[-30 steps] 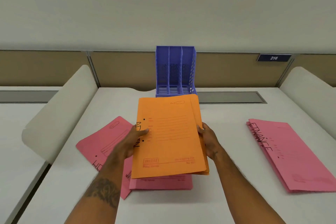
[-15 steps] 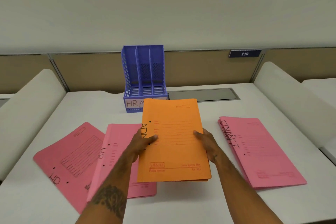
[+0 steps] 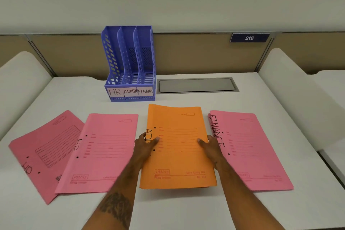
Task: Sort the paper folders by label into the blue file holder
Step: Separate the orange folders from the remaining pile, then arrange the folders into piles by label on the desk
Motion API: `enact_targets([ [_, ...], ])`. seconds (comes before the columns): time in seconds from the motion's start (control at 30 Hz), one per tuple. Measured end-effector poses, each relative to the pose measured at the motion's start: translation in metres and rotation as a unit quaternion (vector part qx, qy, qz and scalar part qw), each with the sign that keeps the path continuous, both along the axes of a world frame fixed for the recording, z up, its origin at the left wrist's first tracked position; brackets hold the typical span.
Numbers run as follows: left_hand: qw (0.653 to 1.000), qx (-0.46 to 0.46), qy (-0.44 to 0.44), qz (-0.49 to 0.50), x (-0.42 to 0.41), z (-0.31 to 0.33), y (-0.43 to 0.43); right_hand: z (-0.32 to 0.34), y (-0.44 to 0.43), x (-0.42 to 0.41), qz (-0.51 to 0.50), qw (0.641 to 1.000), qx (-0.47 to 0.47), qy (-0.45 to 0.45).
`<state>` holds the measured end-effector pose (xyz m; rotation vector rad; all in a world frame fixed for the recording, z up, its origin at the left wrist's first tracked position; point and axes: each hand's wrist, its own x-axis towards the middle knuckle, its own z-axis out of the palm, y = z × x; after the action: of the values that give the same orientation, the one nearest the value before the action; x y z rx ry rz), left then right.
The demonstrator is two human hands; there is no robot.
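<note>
I hold a small stack of orange folders [image 3: 179,147] marked ADMIN by both side edges, low over the white desk. My left hand [image 3: 144,146] grips its left edge, thumb on top. My right hand [image 3: 211,145] grips its right edge the same way. The blue file holder [image 3: 128,65] stands at the back with three empty slots labelled HR, ADMIN and FINANCE. Two pink folders marked HR lie on the left, one [image 3: 104,151] overlapping the other [image 3: 43,153]. A pink FINANCE stack [image 3: 248,147] lies on the right.
White desk [image 3: 186,209] with curved white side dividers on both sides. A grey cable hatch [image 3: 196,85] sits right of the holder. A brown back panel carries a sign reading 216 [image 3: 249,37].
The orange folders have moved right, off the pink HR folder, and down toward the desk between the HR and FINANCE piles. The view tilted down, showing the holder's labels.
</note>
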<state>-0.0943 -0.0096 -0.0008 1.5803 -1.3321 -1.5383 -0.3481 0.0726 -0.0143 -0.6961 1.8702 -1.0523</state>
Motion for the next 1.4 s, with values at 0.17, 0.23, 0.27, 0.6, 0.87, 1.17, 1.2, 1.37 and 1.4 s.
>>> enact_targets([
  [0.17,0.999,0.035,-0.014,-0.035,-0.003,-0.011,0.002,-0.008,-0.002,-0.005,-0.014,0.998,0.025,0.057],
  [0.23,0.997,0.029,-0.040,-0.052,-0.005,-0.012,0.001,-0.010,-0.005,-0.006,-0.015,0.996,0.031,0.079],
  [0.27,0.996,0.019,-0.058,-0.064,-0.007,-0.013,0.001,-0.011,-0.007,-0.006,-0.016,0.996,0.030,0.087],
  [0.6,0.966,-0.026,-0.220,-0.136,-0.018,-0.030,-0.016,-0.019,-0.016,-0.001,0.002,0.978,0.097,0.182],
  [0.87,0.946,-0.028,-0.293,-0.139,-0.024,-0.033,-0.019,-0.019,-0.022,0.004,0.059,0.922,0.191,0.331],
  [1.17,0.951,-0.034,-0.275,-0.141,-0.020,-0.032,-0.021,-0.015,-0.014,0.009,0.128,0.865,0.220,0.432],
  [1.2,0.952,-0.038,-0.271,-0.140,-0.019,-0.031,-0.022,-0.014,-0.012,0.011,0.141,0.855,0.224,0.445],
  [1.37,0.913,-0.142,-0.357,-0.137,-0.004,-0.018,-0.017,-0.005,-0.011,0.018,0.131,0.857,0.171,0.468],
  [1.4,0.895,-0.175,-0.385,-0.138,0.002,-0.016,-0.016,-0.002,-0.014,0.020,0.146,0.847,0.158,0.486],
])
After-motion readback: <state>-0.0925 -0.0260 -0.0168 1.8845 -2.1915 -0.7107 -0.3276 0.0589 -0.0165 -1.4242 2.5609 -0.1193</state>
